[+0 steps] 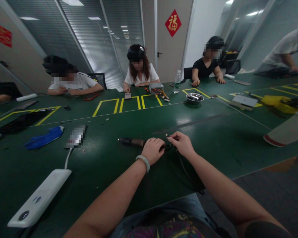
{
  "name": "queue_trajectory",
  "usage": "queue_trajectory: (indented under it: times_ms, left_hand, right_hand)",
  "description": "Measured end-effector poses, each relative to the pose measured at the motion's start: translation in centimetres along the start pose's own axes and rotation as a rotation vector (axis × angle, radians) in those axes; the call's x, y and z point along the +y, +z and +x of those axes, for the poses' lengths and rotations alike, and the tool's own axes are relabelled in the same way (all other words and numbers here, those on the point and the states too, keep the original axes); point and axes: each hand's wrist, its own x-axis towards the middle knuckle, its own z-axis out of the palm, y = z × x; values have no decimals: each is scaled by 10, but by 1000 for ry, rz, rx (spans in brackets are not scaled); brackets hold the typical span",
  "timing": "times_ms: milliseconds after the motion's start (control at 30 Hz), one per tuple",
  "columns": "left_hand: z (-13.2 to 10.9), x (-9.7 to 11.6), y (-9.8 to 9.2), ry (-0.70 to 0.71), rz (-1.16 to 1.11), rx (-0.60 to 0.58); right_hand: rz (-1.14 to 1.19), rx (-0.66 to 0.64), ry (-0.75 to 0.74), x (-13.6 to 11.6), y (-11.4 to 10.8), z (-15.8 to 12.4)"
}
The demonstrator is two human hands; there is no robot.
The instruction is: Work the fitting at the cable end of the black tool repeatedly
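Note:
A dark, stick-shaped power tool, like an electric screwdriver (130, 142), lies on the green table with its thin metal tip pointing left. My left hand (153, 150) is closed around its rear end; a pale bangle circles that wrist. Close by on the right, my right hand (182, 144) pinches a dark cable at the tool's tail. At those fingertips shows a small pale piece (166, 135), too small to name. From beneath my right hand the black cable (185, 168) runs down toward the table's near edge.
Left are a white power strip (43, 198), a phone (75, 136) plugged into it and a blue glove (45, 137). Farther back stand a metal bowl (195, 98) and a water bottle (177, 82). A large pale cylinder (288, 129) stands right. Several people sit opposite.

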Motion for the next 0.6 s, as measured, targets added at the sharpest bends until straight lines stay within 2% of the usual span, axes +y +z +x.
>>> queue_trajectory:
  times_ms: [67,233,600]
  left_hand:
    - [0,0,0,-2,-12,6]
    - [-1,-1,1,-15,-30,0]
    - [-2,-3,6,-8,-58,18]
  right_hand:
    - [-56,16,4,3,-2,-3]
    - [-278,-146,-126,4,-11,-18]
    - [-289,-185,-192,2,-11,-19]
